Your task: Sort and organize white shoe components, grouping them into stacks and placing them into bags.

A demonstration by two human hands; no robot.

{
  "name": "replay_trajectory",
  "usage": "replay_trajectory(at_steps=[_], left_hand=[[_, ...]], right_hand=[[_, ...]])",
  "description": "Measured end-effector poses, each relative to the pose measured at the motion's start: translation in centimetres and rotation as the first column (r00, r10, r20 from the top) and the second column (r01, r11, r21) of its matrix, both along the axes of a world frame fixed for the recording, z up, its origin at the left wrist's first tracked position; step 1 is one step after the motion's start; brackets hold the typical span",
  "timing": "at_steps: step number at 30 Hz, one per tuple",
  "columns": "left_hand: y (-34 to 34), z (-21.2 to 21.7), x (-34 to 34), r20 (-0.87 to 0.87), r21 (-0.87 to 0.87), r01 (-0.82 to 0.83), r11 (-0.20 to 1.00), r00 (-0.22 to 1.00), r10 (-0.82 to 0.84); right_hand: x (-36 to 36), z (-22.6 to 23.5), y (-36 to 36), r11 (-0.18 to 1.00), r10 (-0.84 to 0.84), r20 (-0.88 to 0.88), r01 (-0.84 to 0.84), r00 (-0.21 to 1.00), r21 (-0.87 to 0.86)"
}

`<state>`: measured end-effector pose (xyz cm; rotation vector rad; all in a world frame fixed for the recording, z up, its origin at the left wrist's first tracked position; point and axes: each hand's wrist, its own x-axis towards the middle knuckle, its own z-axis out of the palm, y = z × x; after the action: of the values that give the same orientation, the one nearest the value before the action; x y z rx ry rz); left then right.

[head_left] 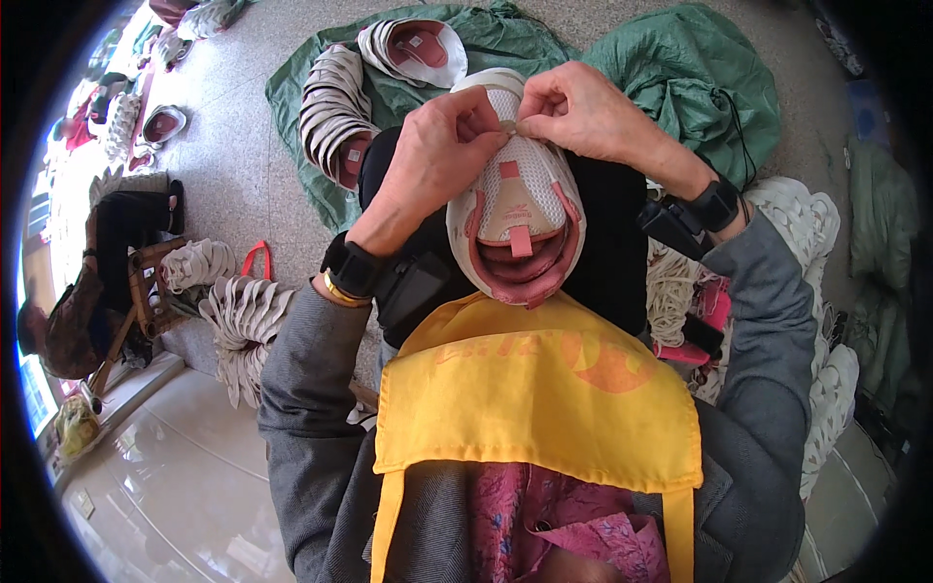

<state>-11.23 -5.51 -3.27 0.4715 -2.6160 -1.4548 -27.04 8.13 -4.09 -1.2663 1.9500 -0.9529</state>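
— Where are the hands?
— Head view: the left hand (437,155) and right hand (583,112) meet at the toe of a white-and-pink shoe upper (515,209), fingertips of both pinched together on its mesh edge. The upper rests on the person's lap, above a yellow apron (535,389).

— And around them?
— Stacks of white uppers (335,102) lie on green sacks (690,73) beyond; another stack (243,321) sits at left, near a seated co-worker (83,311).
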Motion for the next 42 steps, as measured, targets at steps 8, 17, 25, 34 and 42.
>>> replay_trajectory(at_steps=[8,17,25,34,42], left_hand=[[0.5,-0.2,0.2,-0.072,-0.058,-0.042,0.997,0.997,0.038],[-0.2,-0.4,-0.1,-0.011,0.007,-0.001,1.000,1.000,0.001],[0.8,-0.3,-0.1,-0.029,-0.036,-0.089,0.995,0.996,0.088],[0.9,-0.3,0.1,-0.078,-0.021,-0.089,0.996,0.993,0.087],[0.6,-0.8,0.4,-0.105,-0.074,-0.072,0.995,0.992,0.064]], right_hand=[[0.4,-1.2,-0.1,0.997,-0.020,0.131,0.029,0.991,-0.069],[1.1,1.7,0.8,1.000,0.005,0.034,-0.004,0.999,-0.023],[1.0,1.8,1.2,0.999,0.024,0.038,-0.023,0.999,-0.031],[-1.3,1.6,0.0,0.963,0.245,-0.111,-0.256,0.963,-0.091],[-1.0,1.2,-0.1,0.970,0.239,0.042,-0.237,0.970,-0.045]])
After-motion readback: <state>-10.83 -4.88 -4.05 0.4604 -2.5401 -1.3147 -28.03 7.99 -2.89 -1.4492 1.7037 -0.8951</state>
